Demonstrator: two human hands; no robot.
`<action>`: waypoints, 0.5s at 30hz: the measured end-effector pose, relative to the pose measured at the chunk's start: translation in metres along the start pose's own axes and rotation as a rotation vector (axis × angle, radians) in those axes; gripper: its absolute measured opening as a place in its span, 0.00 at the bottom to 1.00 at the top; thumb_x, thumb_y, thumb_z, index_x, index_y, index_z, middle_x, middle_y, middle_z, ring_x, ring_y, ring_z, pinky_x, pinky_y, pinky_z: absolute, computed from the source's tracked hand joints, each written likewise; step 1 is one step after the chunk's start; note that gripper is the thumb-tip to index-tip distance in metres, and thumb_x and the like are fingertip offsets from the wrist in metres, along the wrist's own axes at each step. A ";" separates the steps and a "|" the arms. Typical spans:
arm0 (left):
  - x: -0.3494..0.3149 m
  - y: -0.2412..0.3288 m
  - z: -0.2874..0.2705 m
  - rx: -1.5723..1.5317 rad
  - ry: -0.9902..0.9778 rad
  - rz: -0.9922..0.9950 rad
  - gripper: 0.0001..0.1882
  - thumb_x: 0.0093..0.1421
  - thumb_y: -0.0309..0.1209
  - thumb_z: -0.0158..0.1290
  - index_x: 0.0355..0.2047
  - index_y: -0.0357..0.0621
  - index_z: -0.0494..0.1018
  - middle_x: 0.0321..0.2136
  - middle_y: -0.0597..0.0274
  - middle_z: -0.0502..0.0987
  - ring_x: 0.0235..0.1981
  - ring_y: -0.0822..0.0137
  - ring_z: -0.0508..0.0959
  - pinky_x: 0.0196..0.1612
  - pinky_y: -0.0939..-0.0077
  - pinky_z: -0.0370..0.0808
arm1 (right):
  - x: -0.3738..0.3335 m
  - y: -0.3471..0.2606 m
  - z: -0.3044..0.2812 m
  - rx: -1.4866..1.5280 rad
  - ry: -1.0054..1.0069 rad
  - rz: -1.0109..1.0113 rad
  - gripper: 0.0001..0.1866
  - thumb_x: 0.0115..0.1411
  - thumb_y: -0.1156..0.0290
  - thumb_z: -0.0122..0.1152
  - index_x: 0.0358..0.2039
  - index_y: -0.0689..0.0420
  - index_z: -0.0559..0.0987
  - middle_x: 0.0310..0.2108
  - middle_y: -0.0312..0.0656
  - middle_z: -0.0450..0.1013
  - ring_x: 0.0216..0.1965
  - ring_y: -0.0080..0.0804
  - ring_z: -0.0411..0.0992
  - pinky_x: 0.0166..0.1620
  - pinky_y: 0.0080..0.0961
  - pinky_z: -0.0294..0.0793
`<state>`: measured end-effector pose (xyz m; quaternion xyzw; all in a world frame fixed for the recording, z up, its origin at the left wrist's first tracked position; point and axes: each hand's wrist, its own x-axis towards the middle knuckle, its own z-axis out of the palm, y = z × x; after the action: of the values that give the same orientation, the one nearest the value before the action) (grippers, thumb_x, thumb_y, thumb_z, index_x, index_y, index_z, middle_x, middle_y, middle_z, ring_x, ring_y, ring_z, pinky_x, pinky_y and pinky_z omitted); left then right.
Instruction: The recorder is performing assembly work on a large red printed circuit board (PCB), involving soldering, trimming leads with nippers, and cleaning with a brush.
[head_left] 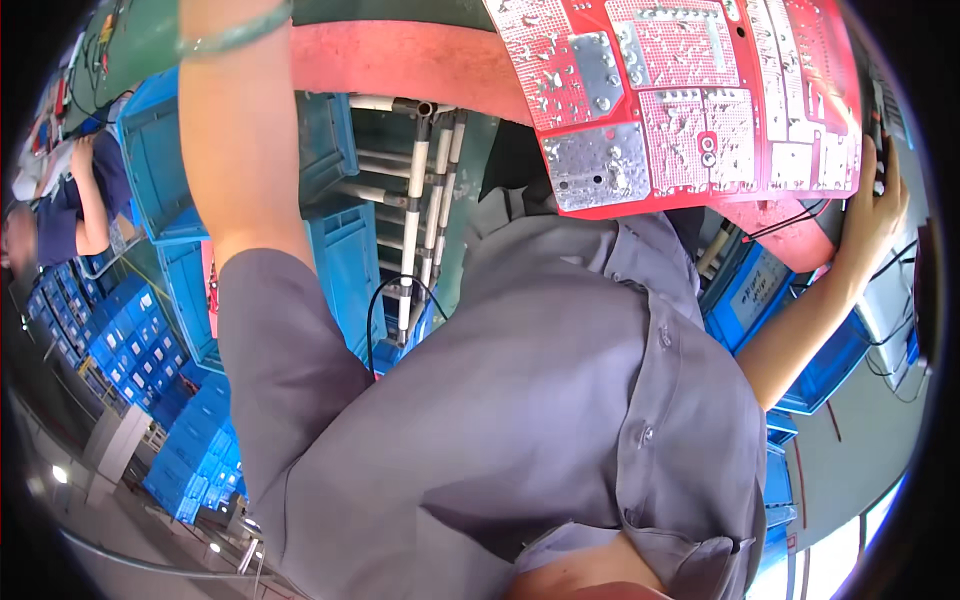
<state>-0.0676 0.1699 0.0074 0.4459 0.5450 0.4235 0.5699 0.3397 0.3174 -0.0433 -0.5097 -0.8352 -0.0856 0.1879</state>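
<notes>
A large red circuit board (700,130) is raised in front of my chest, tilted, its solder side with silvery metal patches facing me. At its right edge my right hand (876,200) is closed, fingers bent round the edge beside dark parts; the fingertips are partly hidden. My left forearm (240,150), with a greenish band at the wrist, reaches up past the top of the view, so the left hand is out of sight. Under the board runs a red work surface edge (410,65).
Blue plastic bins (160,150) stand to my left beside a white pipe rack (418,200). Another blue bin (740,290) with a paper label is below my right arm, near black cables (890,350). At the far left a person (85,200) sits near stacked blue boxes (130,330).
</notes>
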 end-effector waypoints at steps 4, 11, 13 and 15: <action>0.017 -0.001 -0.009 0.140 -0.188 -0.061 0.15 0.58 0.39 0.47 0.32 0.39 0.73 0.21 0.70 0.74 0.17 0.84 0.69 0.22 0.91 0.66 | -0.004 -0.003 0.002 0.008 -0.022 0.038 0.25 0.53 0.48 0.51 0.46 0.49 0.73 0.38 0.51 0.70 0.40 0.42 0.69 0.43 0.30 0.66; 0.013 -0.029 0.013 -0.453 -0.327 0.185 0.19 0.59 0.36 0.46 0.43 0.31 0.67 0.38 0.56 0.74 0.36 0.72 0.74 0.39 0.81 0.72 | -0.006 -0.005 0.000 0.045 0.072 -0.005 0.25 0.53 0.48 0.52 0.46 0.51 0.73 0.39 0.50 0.70 0.40 0.42 0.69 0.41 0.29 0.67; 0.009 -0.038 0.009 -0.863 -0.525 0.279 0.25 0.58 0.33 0.46 0.52 0.28 0.58 0.47 0.52 0.68 0.46 0.67 0.70 0.50 0.76 0.66 | -0.003 -0.013 -0.001 0.059 0.107 -0.035 0.25 0.52 0.49 0.53 0.45 0.50 0.73 0.38 0.49 0.70 0.39 0.41 0.69 0.42 0.29 0.67; 0.025 -0.067 0.016 -0.908 -0.704 0.557 0.25 0.60 0.33 0.43 0.53 0.29 0.55 0.49 0.52 0.66 0.47 0.67 0.69 0.50 0.74 0.66 | -0.006 -0.015 -0.002 0.073 0.110 -0.026 0.24 0.51 0.49 0.54 0.45 0.50 0.73 0.36 0.48 0.70 0.37 0.42 0.69 0.42 0.29 0.66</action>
<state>-0.0506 0.1771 -0.0634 0.3974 -0.0450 0.5726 0.7157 0.3292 0.3048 -0.0427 -0.4860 -0.8328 -0.0855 0.2507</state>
